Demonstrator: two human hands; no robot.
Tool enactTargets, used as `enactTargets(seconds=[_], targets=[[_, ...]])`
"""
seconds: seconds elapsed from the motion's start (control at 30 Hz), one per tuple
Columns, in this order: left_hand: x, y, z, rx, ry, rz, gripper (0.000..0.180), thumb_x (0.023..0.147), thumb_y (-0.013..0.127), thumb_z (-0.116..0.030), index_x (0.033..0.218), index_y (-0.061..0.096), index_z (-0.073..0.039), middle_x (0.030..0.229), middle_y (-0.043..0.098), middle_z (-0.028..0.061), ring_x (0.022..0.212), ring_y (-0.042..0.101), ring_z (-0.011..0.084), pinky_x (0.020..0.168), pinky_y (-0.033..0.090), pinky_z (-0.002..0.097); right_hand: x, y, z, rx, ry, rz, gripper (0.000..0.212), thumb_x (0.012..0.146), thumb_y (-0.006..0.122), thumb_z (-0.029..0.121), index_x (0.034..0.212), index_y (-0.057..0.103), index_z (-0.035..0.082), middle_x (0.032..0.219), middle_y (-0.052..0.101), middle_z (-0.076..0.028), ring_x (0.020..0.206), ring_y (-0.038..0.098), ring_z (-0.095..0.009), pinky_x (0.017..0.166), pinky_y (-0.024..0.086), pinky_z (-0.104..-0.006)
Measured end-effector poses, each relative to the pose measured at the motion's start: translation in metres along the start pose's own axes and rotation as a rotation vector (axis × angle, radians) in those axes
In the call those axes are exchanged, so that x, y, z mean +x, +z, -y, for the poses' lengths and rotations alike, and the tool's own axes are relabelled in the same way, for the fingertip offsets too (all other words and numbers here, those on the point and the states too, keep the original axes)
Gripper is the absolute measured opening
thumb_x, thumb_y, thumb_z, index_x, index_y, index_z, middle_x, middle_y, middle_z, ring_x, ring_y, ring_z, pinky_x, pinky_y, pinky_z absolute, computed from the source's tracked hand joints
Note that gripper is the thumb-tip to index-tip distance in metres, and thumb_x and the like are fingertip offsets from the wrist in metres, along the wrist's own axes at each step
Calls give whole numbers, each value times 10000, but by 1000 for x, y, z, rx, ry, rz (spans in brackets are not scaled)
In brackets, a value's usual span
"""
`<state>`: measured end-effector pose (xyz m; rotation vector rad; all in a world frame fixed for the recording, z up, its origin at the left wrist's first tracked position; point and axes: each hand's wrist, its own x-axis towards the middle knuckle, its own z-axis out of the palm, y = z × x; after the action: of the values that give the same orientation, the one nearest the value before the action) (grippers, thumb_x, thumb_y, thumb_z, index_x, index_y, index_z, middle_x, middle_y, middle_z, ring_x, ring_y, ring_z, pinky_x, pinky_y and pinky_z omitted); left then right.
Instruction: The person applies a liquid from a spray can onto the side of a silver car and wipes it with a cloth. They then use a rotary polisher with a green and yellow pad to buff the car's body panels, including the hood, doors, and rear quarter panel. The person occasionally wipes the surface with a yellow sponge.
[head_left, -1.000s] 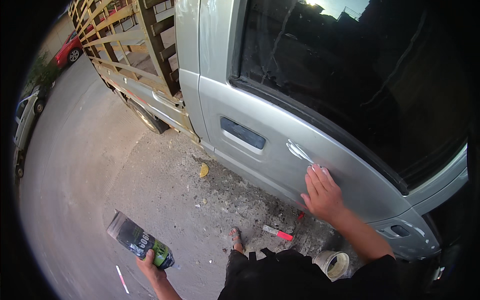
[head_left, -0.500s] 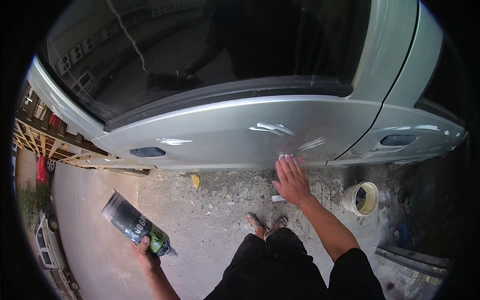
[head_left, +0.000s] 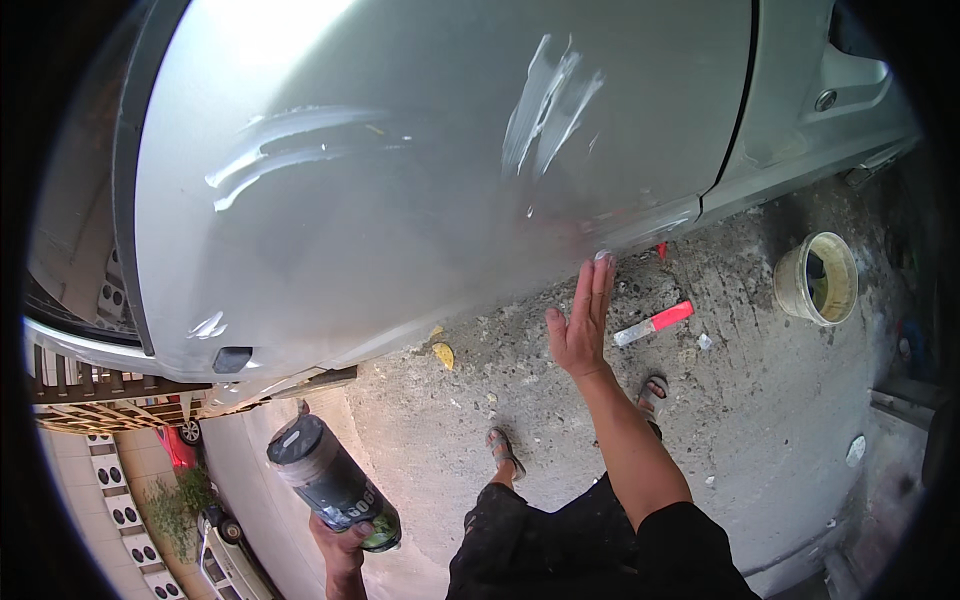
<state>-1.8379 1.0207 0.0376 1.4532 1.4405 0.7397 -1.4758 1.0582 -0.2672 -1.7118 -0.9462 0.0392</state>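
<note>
1. Silver car door (head_left: 420, 230), 9 round to 1 o'clock: satiny, greyer mid-panel, streaked with white paste (head_left: 540, 105); a small dab at 9, long curved bands at 10, steep ridged strokes nearer 1.
2. Left hand (head_left: 340, 545), 7 o'clock: grasps a dark bottle (head_left: 332, 470), tilted, broad end toward 11, green patch by the thumb.
3. Right hand (head_left: 582, 330), 3 o'clock: released, fingers extended, white paste on the fingertips (head_left: 602, 257); I cannot tell whether they touch the door.
4. Cream bucket (head_left: 792, 285), farther toward 3.

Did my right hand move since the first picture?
Yes, your right hand moved rightward along the silver door, away from its dark handle.
</note>
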Motion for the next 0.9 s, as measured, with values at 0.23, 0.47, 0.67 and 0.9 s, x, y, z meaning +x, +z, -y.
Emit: enactTargets(seconds=[0.23,0.47,0.67,0.9], targets=[[63,-105,80,-5,213,122,836,650,956,-333,1279,577,68,1142,693,135,1008,690,237,916,559,365,-158,175,154,380,20,892,696,1072,510,382,1619,256,34,1680,252,-192,1565,206,-381,1245,251,-532],[154,-216,114,-209,271,97,742,680,946,-196,1272,563,34,1126,694,105,1003,684,215,931,550,364,-269,214,374,2101,1018,547,738,1094,403,493,1565,305,-67,1602,392,-222,1492,379,-327,1237,305,-486],[197,-236,107,-248,372,39,597,733,896,-104,1231,593,27,1092,707,99,963,689,203,925,551,357,-229,241,410,2028,980,456,780,1085,405,523,1558,293,-88,1601,380,-227,1493,365,-304,1260,255,-456],[216,-254,100,-249,445,-24,579,734,891,-101,1212,595,37,1072,704,107,928,688,207,889,562,354,-211,279,433,2010,1132,497,746,1089,418,485,1536,331,-106,1573,409,-238,1471,393,-305,1241,299,-449]])
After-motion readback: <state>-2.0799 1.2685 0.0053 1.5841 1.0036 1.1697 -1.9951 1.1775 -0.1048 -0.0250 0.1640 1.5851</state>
